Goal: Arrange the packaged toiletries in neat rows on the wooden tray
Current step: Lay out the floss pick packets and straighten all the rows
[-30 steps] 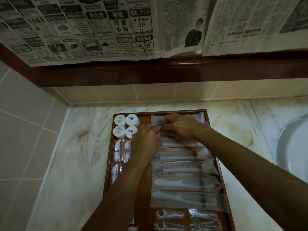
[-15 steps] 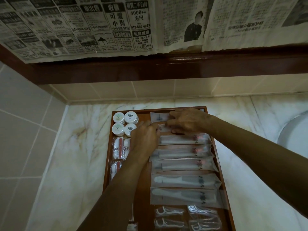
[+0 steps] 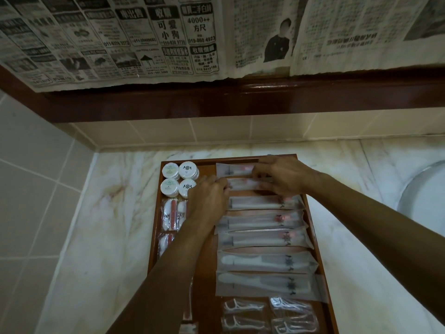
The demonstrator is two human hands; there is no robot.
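The left hand (image 3: 208, 201) pinches the near-left end of a long, frosted plastic sachet with a slim toothbrush inside (image 3: 250, 183), its fingertips curled onto the packet's edge, while the right hand (image 3: 284, 178) lies over the sachet's other end, thumb beneath and fingers curled over the top, holding it between them. That sachet sits second from the far end of the rectangular reddish-brown wooden tray (image 3: 310, 208), just below another frosted sachet (image 3: 234, 169) lying against the tray's far rim. Nearer the person, three more toothbrush sachets (image 3: 262, 221) lie stacked in a row down the tray's right column, followed by two wider frosted packets holding white combs (image 3: 265, 273), and then clear bags of white floss picks (image 3: 267, 314) at the near end. On the tray's left side, four round white-wrapped soaps (image 3: 179, 179) sit in a two-by-two block at the far corner, with clear packets of white and red items (image 3: 172, 214) just below them, partly hidden by the left forearm. The tray rests on a pale veined marble counter (image 3: 115, 237) beside a white basin (image 3: 423, 196), under beige wall tiles (image 3: 216, 130), a dark wooden rail (image 3: 240, 100) and hanging newspaper sheets (image 3: 144, 37).
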